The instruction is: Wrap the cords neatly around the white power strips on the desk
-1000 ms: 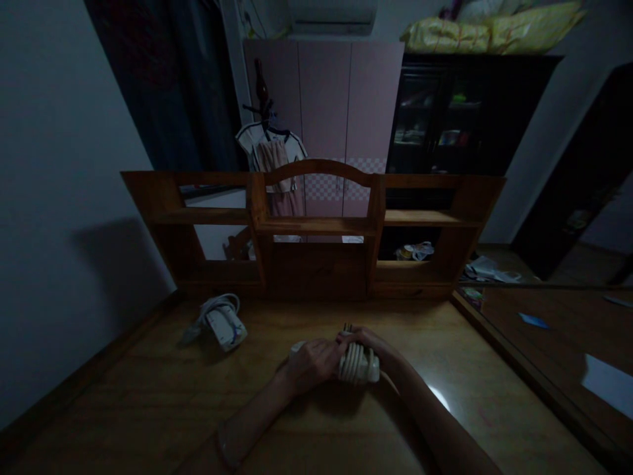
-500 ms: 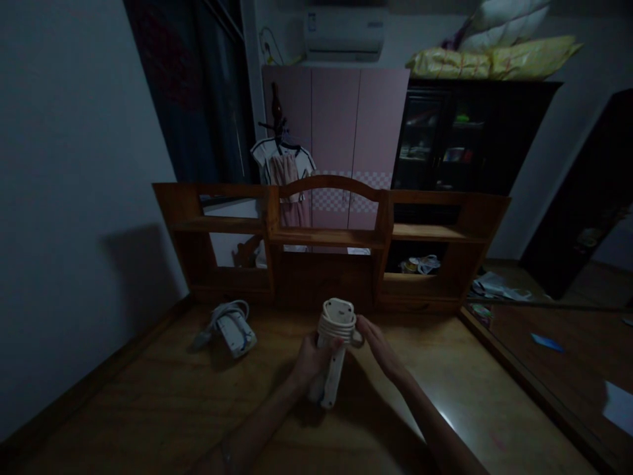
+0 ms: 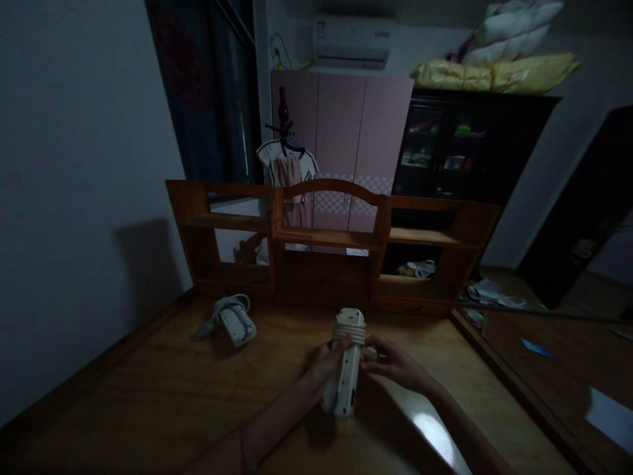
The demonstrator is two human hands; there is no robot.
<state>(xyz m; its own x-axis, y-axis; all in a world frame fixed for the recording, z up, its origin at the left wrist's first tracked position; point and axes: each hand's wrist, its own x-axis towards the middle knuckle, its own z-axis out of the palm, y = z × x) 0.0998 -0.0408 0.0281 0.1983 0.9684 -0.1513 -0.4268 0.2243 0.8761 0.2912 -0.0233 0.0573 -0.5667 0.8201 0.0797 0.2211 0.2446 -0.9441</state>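
A white power strip (image 3: 349,382) stands at a slant above the tabletop, its cord (image 3: 351,332) wound in several turns round the upper part. My left hand (image 3: 327,364) is wrapped around its left side, thumb across the front just under the coils. On the other side my right hand (image 3: 395,365) pinches the pale end of the cord (image 3: 368,354), which looks like a plug, close against the strip. A second power strip (image 3: 237,326) with a bundled grey cord lies on the table to the left, away from both hands.
The wooden table (image 3: 163,396) meets a wall on the left and has a raised edge on the right. A wooden shelf unit (image 3: 326,236) runs along its back. Beyond stand a pink wardrobe (image 3: 339,125), a dark cabinet (image 3: 475,145) and hanging clothes (image 3: 289,168).
The strip has turned so more of its long face shows, and sits slightly right in view. My right fingers, earlier held straighter beside the cord end, now curl around it.
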